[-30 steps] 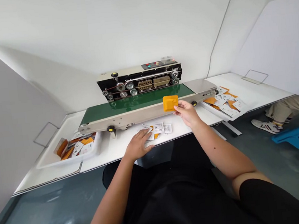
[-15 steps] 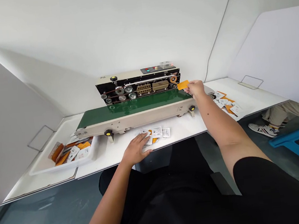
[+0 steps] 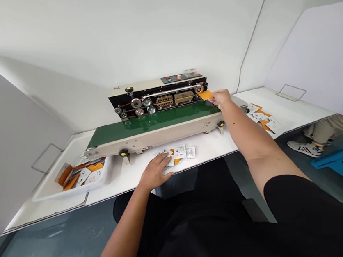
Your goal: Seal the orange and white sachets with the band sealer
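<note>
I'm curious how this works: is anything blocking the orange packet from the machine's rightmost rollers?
Nothing visible does. The right hand holds the orange packet at the rightmost rollers, by the green conveyor belt's right end; whether packet and rollers touch is unclear.

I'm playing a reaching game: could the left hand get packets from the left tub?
Probably yes. Packets lie uncovered in the open left tub, and nothing seems to block the left hand from reaching across in front of the conveyor.
</note>
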Tool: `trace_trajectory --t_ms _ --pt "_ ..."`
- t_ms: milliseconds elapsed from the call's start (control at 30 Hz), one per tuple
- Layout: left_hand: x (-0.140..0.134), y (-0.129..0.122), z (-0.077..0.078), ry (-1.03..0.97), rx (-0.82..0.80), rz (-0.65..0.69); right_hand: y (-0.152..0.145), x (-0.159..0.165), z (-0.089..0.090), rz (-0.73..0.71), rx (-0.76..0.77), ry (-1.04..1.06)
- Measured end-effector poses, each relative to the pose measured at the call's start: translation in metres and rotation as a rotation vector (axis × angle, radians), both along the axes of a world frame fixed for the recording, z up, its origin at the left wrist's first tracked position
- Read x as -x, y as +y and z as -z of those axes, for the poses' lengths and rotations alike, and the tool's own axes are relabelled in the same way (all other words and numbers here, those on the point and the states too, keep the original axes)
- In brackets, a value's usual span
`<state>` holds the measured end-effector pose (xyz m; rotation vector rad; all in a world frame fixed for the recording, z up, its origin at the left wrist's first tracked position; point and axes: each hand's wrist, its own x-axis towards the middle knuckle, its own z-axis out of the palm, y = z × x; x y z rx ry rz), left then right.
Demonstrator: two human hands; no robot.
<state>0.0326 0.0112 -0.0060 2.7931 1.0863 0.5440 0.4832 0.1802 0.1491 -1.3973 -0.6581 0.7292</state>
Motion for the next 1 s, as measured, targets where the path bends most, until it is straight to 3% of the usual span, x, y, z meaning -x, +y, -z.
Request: trace_trajectory --t_ms 100,200,267,367,433,500,567,633,733,867,1000 --pt "-0.001 -0.001 -0.002 0.002 0.003 0.001 0.002 0.014 -0.005 -0.013 0.016 -0.126" --pt "-0.001 -0.003 -0.002 -0.015 -0.007 -0.007 -0.023 0.044 0.002 0.143 -0.182 -0.541" --pt "-0.001 -0.003 -0.002 -0.024 -0.013 -0.009 -0.057 0.073 0.021 0.183 -0.364 -0.796" --pt "-0.001 -0.001 0.0 -0.016 -0.013 0.002 -0.118 0.121 0.066 -0.063 -0.503 -0.985" --pt "-0.002 0.001 0.003 -0.009 -0.004 -0.016 -0.152 0.147 0.098 -0.35 -0.455 -1.129" --pt "-0.004 0.004 0.005 -0.012 0.011 -0.052 -0.174 0.165 0.125 -0.585 -0.298 -1.252" --pt "-0.005 0.005 0.007 -0.041 0.022 -0.079 -0.183 0.173 0.143 -0.718 -0.128 -1.329" --pt "-0.005 0.006 0.007 -0.103 0.023 -0.078 -0.184 0.176 0.152 -0.799 -0.053 -1.368" --pt "-0.003 0.006 0.004 -0.225 0.02 -0.045 -0.181 0.174 0.157 -0.855 -0.062 -1.395" --pt "0.002 0.007 0.001 -0.378 0.069 -0.007 -0.181 0.173 0.16 -0.82 -0.01 -1.409" --pt "0.008 0.009 0.003 -0.59 0.107 -0.141 -0.183 0.174 0.161 -0.773 0.029 -1.421"
